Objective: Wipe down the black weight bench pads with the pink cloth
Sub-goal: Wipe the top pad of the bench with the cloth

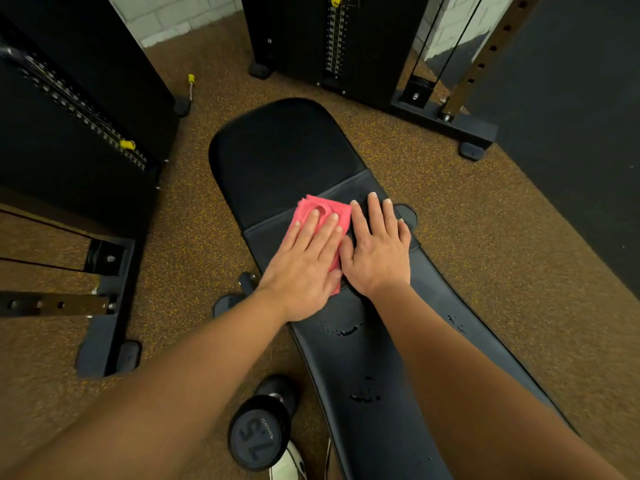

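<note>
A black weight bench runs from the bottom of the view toward the middle, with a long near pad [367, 368] and a rounded far pad [284, 157]. A folded pink cloth [334, 209] lies flat at the join between the two pads. My left hand [304, 261] presses on the cloth with straight fingers. My right hand [379, 251] lies flat beside it on the near pad, its thumb side touching the cloth's edge. A few wet patches [346, 329] shine on the near pad below my hands.
A black dumbbell marked 15 [261, 434] lies on the speckled brown floor left of the bench, next to a white shoe [287, 462]. Cable machine weight stacks stand at the left [83, 109] and at the back [334, 39], their base feet [474, 140] reaching toward the bench.
</note>
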### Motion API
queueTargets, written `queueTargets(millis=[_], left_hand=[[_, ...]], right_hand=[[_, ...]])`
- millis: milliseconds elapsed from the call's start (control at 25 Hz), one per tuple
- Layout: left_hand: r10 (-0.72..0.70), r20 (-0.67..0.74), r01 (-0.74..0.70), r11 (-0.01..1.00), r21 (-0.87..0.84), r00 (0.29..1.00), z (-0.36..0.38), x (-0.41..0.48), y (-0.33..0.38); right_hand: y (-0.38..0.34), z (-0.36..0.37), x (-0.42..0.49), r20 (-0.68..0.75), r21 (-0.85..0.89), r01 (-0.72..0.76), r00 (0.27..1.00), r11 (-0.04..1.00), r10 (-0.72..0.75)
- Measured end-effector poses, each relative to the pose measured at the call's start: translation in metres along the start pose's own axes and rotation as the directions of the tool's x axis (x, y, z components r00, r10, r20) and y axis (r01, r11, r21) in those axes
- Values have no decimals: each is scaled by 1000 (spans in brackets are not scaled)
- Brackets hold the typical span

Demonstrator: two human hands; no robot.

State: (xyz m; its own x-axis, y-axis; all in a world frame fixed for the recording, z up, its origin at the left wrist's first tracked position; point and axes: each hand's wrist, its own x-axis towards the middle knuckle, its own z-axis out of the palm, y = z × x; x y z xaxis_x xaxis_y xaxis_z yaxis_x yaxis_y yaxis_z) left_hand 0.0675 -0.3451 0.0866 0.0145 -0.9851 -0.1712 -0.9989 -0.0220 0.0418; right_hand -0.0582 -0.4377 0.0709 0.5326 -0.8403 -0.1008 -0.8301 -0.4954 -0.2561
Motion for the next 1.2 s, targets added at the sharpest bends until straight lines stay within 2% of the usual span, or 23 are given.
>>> queueTargets(millis=[40, 120, 160, 240, 320, 400, 440, 520, 600, 640, 680, 760, 840, 920, 1080, 1200], left_hand=[[102, 13, -102, 995, 17, 995, 0, -3, -9], [135, 35, -136, 990, 37, 990, -1, -4, -18], [78, 33, -79, 996, 33, 996, -2, -2, -15], [-125, 16, 125, 991, -40, 992, -4, 6, 1], [-350, 16, 349, 928, -131, 937, -4, 15, 19], [-432, 34, 433, 891, -140, 901, -3, 21, 26], [-393, 23, 393, 913, -111, 919, -3, 21, 23], [-140, 6, 140, 990, -28, 990, -1, 17, 9], [127, 40, -129, 991, 28, 991, -2, 15, -10], [180, 51, -182, 983, 37, 982, -4, 15, -15], [168, 55, -170, 985, 36, 984, -5, 16, -16], [-23, 42, 23, 1000, -13, 999, -6, 19, -4], [-294, 15, 294, 951, -96, 956, -5, 22, 12], [-406, 27, 406, 905, -131, 914, -6, 27, 18], [-344, 51, 348, 933, -96, 938, -8, 28, 13], [-224, 49, 226, 973, -41, 973, -7, 27, 8]], right_hand=[[0, -1, -1, -5, 0, 4, 1000, 1000, -4], [0, -1, -2, 5, -13, 18, 1000, 1000, -18], [2, -2, -2, 11, -26, 22, 1000, 999, -22], [11, -4, -2, 16, -53, 8, 1000, 999, -7], [19, -5, -3, 10, -60, 4, 1000, 998, -3], [22, -5, -5, -5, -52, 21, 1000, 998, -21], [22, -4, -5, -11, -44, 25, 1000, 999, -25], [22, -2, -5, -9, -33, 22, 1000, 999, -22], [22, -2, -5, 7, -31, 14, 1000, 999, -14], [22, -2, -5, 11, -32, 12, 1000, 999, -12], [22, -3, -5, 10, -27, 9, 1000, 1000, -9], [21, -4, -5, 7, -16, -1, 1000, 1000, 1], [19, -6, -6, 26, -21, -6, 1000, 1000, 7], [19, -7, -5, 38, -21, -3, 999, 1000, 3], [21, -6, -4, 43, -26, 1, 999, 1000, 0], [22, -5, -5, 34, -17, 4, 999, 1000, -3]])
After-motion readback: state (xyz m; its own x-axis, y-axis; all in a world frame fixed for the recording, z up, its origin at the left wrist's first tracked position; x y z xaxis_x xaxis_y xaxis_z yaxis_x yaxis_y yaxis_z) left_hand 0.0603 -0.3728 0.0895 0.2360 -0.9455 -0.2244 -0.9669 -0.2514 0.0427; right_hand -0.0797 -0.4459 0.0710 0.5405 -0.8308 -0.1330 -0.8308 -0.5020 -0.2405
